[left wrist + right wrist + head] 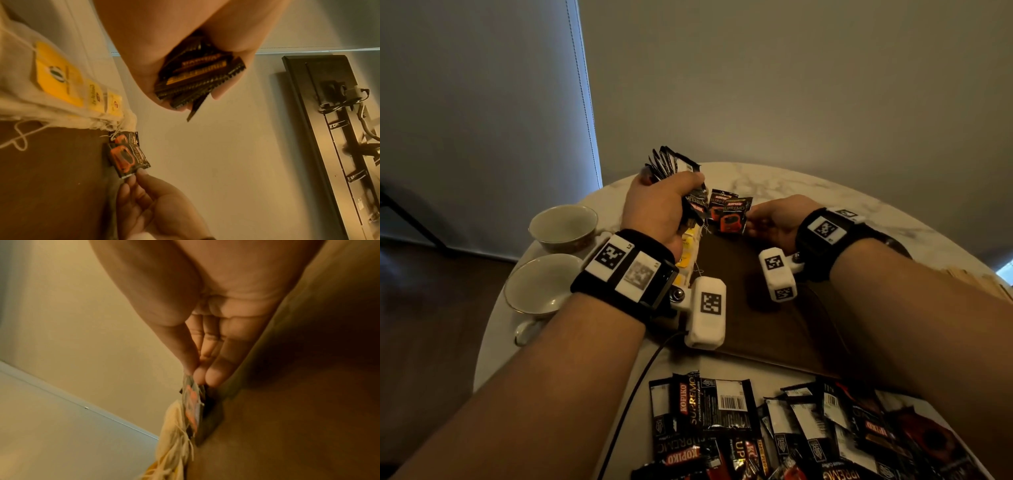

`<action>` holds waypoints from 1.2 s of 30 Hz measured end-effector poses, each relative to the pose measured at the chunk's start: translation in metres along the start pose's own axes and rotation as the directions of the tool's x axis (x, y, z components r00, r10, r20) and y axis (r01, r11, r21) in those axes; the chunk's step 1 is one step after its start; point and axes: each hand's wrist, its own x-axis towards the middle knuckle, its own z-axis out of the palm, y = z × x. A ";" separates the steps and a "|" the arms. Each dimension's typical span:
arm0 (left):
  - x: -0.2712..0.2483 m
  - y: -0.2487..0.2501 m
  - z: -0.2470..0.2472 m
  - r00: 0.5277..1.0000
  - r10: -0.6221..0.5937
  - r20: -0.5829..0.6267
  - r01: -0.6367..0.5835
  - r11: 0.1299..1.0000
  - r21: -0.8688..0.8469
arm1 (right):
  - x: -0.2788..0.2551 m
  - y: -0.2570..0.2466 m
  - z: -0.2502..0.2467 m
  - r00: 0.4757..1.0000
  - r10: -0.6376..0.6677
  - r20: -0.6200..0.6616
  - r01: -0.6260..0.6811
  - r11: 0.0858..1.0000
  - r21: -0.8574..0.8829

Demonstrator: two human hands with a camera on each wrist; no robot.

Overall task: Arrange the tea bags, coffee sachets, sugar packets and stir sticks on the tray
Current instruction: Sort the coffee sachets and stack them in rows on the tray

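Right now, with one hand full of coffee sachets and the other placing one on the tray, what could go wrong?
1. The left hand grips a fanned bunch of sachets; some could slip out.
2. The right hand sets a sachet beside the tea bags; their loose strings might snag and drag.

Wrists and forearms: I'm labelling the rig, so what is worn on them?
Both forearms are bare. Each wrist has a black band bearing white square-code tags, plus a white coded block. A black cable trails from the left one.
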 end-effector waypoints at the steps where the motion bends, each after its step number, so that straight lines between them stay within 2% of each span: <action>1: 0.000 0.000 0.000 1.000 0.001 0.002 -0.001 1.000 -0.001 | 0.003 0.000 0.004 1.000 -0.004 -0.001 0.004 0.999 -0.035; 5: -0.001 0.000 0.002 1.000 0.007 0.008 -0.007 1.000 -0.015 | 0.011 -0.001 0.014 1.000 -0.002 -0.011 0.000 0.989 -0.150; 15: -0.001 0.000 -0.001 1.000 0.012 0.019 -0.012 0.999 0.031 | 0.015 -0.006 0.019 1.000 0.012 -0.024 -0.018 0.968 -0.249; 19: 0.002 -0.003 -0.001 1.000 -0.007 0.005 0.007 0.999 0.052 | 0.015 -0.006 0.019 1.000 0.024 -0.009 -0.025 0.974 -0.225; 23: -0.002 -0.004 0.001 0.997 -0.073 0.028 0.071 0.995 0.075 | 0.004 -0.010 0.009 1.000 -0.014 0.027 0.016 0.996 -0.093; 27: -0.010 -0.005 0.005 0.988 -0.134 0.074 0.126 0.987 0.104 | -0.035 -0.018 -0.007 0.982 -0.115 0.147 0.108 0.993 0.052; 30: -0.020 -0.009 0.009 0.975 -0.145 0.166 0.124 0.984 0.130 | -0.071 -0.015 -0.012 0.935 -0.182 0.303 0.151 0.981 0.125; 33: -0.032 -0.012 0.015 0.922 -0.198 0.334 0.163 0.978 0.130 | -0.090 -0.005 -0.013 0.876 -0.193 0.442 0.161 0.981 0.111; 36: -0.034 -0.013 0.018 0.917 -0.194 0.349 0.156 0.979 0.134 | -0.095 0.001 -0.017 0.849 -0.212 0.484 0.209 0.976 0.059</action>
